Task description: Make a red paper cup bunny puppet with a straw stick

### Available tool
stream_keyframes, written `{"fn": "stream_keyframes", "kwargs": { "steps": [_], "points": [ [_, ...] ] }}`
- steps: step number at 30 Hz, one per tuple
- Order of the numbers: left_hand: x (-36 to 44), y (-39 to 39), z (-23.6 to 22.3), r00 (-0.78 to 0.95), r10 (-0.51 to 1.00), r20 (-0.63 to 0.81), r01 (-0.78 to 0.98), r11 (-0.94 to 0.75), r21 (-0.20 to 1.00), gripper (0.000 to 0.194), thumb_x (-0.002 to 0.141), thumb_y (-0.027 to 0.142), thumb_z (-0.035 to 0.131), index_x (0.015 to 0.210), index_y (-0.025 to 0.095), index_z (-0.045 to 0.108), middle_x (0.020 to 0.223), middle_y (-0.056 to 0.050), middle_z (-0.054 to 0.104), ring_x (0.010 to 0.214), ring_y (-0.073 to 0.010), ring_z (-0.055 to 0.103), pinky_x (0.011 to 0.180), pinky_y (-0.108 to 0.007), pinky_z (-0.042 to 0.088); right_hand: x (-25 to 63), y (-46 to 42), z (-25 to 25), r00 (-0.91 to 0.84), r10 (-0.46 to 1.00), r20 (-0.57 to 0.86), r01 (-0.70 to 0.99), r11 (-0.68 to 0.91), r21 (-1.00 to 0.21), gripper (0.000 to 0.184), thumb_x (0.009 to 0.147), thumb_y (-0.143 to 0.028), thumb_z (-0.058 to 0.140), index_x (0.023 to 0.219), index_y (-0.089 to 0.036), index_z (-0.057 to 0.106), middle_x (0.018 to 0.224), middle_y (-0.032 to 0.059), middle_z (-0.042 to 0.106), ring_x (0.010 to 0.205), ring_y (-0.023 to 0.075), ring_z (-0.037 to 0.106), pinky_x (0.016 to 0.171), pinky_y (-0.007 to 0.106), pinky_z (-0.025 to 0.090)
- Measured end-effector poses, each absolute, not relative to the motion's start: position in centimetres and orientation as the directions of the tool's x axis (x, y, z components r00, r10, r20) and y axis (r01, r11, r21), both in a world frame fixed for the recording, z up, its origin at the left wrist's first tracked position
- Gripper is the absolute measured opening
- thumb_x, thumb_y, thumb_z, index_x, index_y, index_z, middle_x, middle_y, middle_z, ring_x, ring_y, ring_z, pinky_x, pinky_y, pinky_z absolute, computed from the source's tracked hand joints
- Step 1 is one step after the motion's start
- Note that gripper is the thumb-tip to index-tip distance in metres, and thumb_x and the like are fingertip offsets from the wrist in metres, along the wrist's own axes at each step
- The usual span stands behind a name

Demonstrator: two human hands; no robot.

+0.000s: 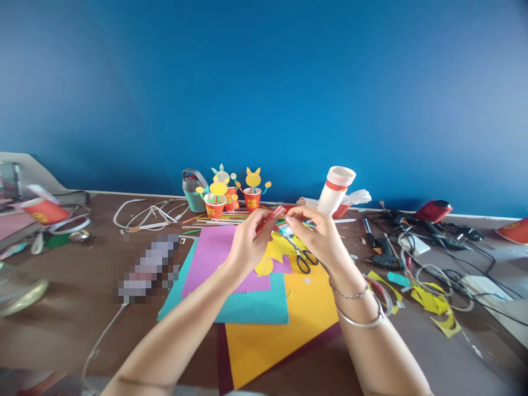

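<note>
My left hand (250,237) is closed on a thin red strip (278,212), which sticks up past the fingertips; its exact kind is not clear. Close beside it, my right hand (315,228) has thumb and fingers pinched together at the strip's near end, and what sits between them is too small to make out. Below the hands are scissors (304,257) with dark handles and a yellow paper cutout (264,267). Sheets of purple paper (210,253), teal paper (256,313) and orange-yellow paper (264,352) lie overlapped under my forearms.
Red paper cups (252,200) with paper animal figures stand near the blue wall, beside a grey-green flask (195,190). A stack of white cups (335,190) rises behind my right hand. Rightward lie a glue gun (388,254), cables and yellow scraps (431,300).
</note>
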State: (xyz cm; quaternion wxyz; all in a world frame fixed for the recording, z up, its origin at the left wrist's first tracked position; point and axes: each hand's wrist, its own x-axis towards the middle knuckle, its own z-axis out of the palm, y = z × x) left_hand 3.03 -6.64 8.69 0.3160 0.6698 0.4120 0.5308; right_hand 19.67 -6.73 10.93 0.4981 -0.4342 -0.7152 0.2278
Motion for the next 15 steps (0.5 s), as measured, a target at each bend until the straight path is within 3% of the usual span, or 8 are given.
{"fn": "stream_keyframes", "kwargs": {
  "steps": [8,15],
  "points": [
    [3.4,-7.4,8.6,0.094,0.852,0.514,0.338,-0.513,0.789,0.017,0.094,0.035,0.053,0.094,0.02,0.06,0.084,-0.002,0.068,0.071,-0.0124,0.061,0.062,-0.021,0.043,19.3,-6.6,10.7,-0.073,0.859,0.507,0.458,0.48,-0.748,0.015,0.085,-0.032,0.062,0.086,-0.021,0.072,0.077,0.0035,0.069,0.08,0.0205,0.06,0.075,0.033,0.045],
    [3.4,-7.2,8.4,0.017,0.86,0.509,0.4,-0.473,0.785,0.026,0.094,0.043,0.052,0.084,0.02,0.06,0.071,0.0,0.063,0.062,-0.012,0.057,0.059,-0.022,0.041,18.4,-7.4,10.9,-0.037,0.854,0.519,0.524,0.459,-0.718,0.014,0.083,-0.032,0.062,0.08,-0.023,0.073,0.074,0.0034,0.069,0.08,0.0214,0.061,0.078,0.035,0.045]
  ]
}}
